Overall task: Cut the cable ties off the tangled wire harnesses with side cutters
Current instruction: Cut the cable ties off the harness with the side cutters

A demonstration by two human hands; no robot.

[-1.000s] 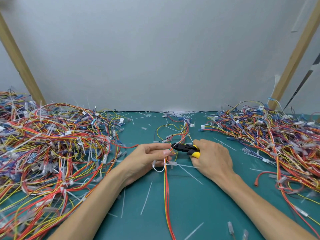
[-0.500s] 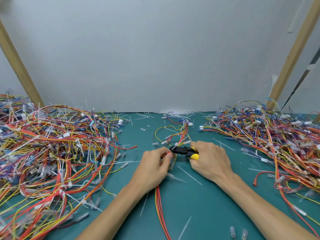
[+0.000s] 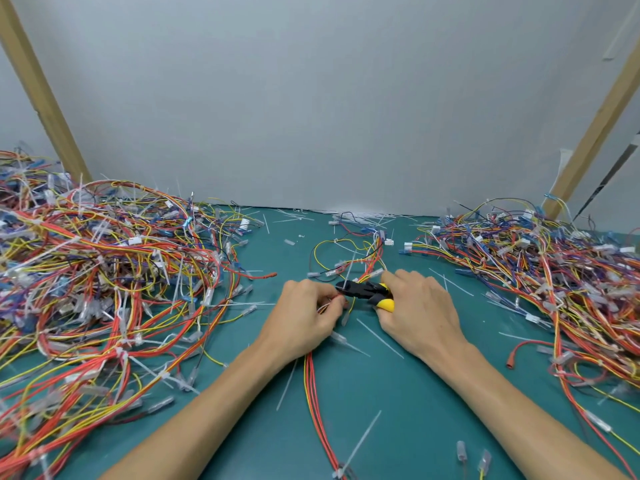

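A thin harness of red, orange and yellow wires (image 3: 313, 386) runs up the middle of the teal mat. My left hand (image 3: 304, 317) grips it with curled fingers near its upper part. My right hand (image 3: 420, 311) holds the black side cutters with yellow handles (image 3: 367, 292). The cutter jaws point left and reach the wires right at my left fingertips. Whether a cable tie sits between the jaws is too small to tell. Past the hands the harness fans out into loops and white connectors (image 3: 349, 251).
A large tangled wire pile (image 3: 104, 278) fills the left side and another pile (image 3: 540, 271) the right. Cut white tie pieces (image 3: 379, 337) and clear sleeves (image 3: 462, 452) lie scattered on the teal mat (image 3: 398, 410). Wooden posts (image 3: 38, 88) lean against the grey back wall.
My left hand turned over from palm-up to knuckles-up and closed around the wires. The harness shifted a little left under it. The cutters stayed at the same spot, jaws at the left fingertips.
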